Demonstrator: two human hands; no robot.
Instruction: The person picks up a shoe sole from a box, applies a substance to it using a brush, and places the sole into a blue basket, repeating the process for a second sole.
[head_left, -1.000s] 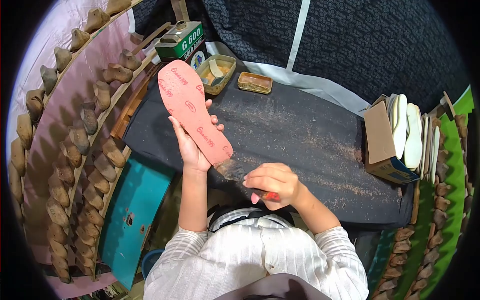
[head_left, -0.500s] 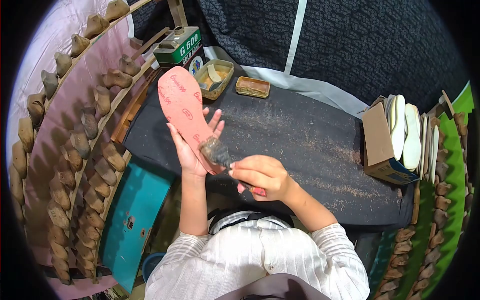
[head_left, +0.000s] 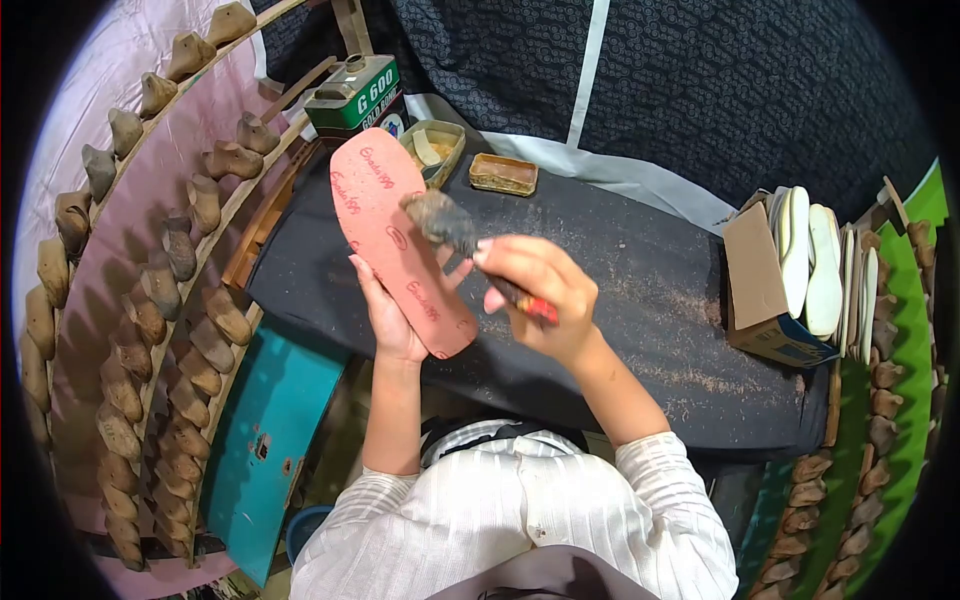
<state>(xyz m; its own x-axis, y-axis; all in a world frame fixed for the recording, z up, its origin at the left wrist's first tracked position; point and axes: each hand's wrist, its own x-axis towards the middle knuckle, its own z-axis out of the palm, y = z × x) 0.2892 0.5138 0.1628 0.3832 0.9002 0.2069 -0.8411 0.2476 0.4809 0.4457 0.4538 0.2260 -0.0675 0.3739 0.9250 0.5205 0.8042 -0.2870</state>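
My left hand [head_left: 392, 318] grips a pink shoe insole [head_left: 385, 210] from beneath, its printed face turned up toward me and its wide end pointing away. Some of my left fingers are hidden behind it. In my right hand [head_left: 545, 290] is a paintbrush [head_left: 450, 222] with dark, clotted bristles and a red-tipped handle. Its bristle end overlaps the insole's right edge, near the middle of its length. Just beyond the insole stand a rectangular tub [head_left: 440, 165] with a pale scraper-like piece in it and a smaller brownish tray [head_left: 503, 173].
A green glue can [head_left: 352, 95] stands at the table's back left. Crumbs lie scattered over the black-covered table [head_left: 620, 290]. At right, a cardboard box [head_left: 760, 280] holds white soles [head_left: 822, 270]. Racks of wooden shoe lasts [head_left: 140, 300] curve along both sides.
The brush has moved from the insole's near end up toward its middle right edge. The insole has shifted slightly right and tilted, so its near end now shows.
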